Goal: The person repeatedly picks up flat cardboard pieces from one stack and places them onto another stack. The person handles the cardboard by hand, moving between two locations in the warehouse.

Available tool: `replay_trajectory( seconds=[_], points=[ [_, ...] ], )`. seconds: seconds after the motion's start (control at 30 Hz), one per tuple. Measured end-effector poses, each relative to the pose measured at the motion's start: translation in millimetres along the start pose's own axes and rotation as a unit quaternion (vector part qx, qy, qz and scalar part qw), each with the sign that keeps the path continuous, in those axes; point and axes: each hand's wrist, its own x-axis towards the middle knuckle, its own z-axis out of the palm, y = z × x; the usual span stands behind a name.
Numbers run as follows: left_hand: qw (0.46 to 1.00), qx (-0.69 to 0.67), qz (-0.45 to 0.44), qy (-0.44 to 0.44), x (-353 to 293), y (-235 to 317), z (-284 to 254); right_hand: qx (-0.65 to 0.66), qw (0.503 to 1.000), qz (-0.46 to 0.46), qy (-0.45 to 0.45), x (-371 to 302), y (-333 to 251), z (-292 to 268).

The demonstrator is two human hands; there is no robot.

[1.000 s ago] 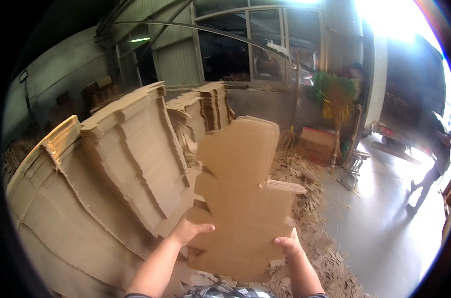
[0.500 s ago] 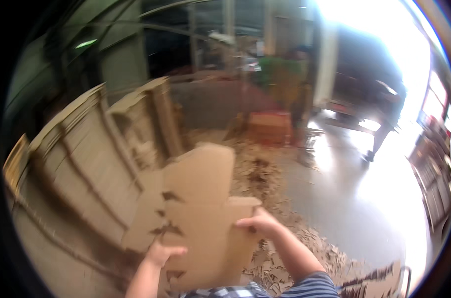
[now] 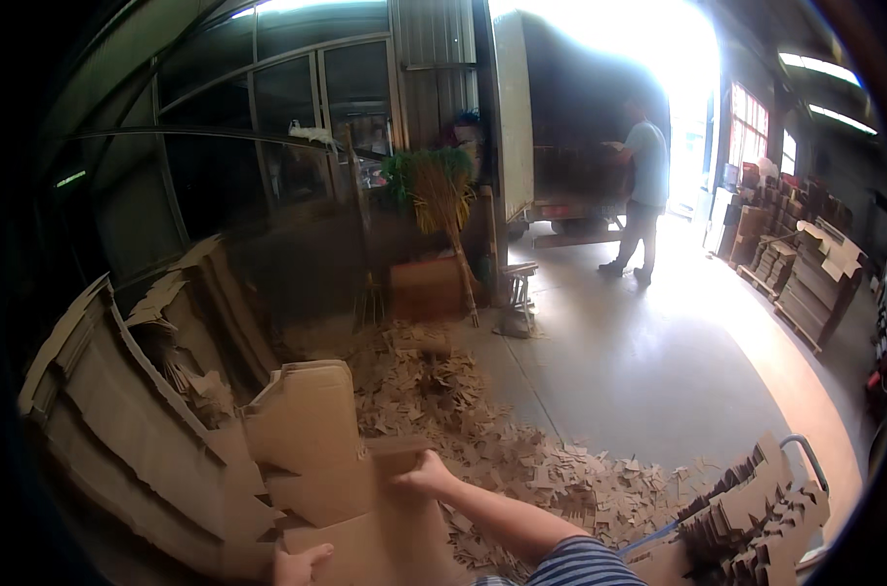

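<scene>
A flat, die-cut cardboard sheet (image 3: 338, 493) with rounded flaps and notched edges is held low before me, at the lower middle of the picture. My right hand (image 3: 426, 477) grips its right edge by a folded flap, thumb on the near face. At the lower edge, my left hand (image 3: 302, 565) is closed on the sheet's left side, thumb on top and its other fingers mostly hidden. Just left of the sheet lean tall stacks of similar cardboard (image 3: 136, 391).
Torn cardboard scraps (image 3: 551, 479) cover the floor ahead and to the right. A cart handle (image 3: 806, 459) rises by stacked cut cardboard (image 3: 746, 527) at lower right. Farther off are a broom (image 3: 441, 195), a small stool (image 3: 518, 298) and a person (image 3: 646, 186) standing behind a truck (image 3: 570, 127).
The view has swung to the right and lifted, so my hands and the cardboard sit lower in the picture. Both hands keep hold of the sheet. The person by the truck shows more fully.
</scene>
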Motion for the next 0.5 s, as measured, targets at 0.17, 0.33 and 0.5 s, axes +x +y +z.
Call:
replay_trajectory(
  seconds=[0.17, 0.33, 0.5],
  points=[
    [0.991, -0.015, 0.058, -0.123, -8, 9, -31, 0.019, 0.980, 0.130, -0.149, -18, -54, -14],
    [0.995, -0.033, 0.000, -0.090, -12, 28, -13, -0.011, 0.999, 0.035, -0.008, -9, -11, 2],
    [0.995, -0.096, -0.035, -0.012, 10, -5, 9, -0.275, 0.947, -0.160, 0.030, 10, -5, 9]
  ],
)
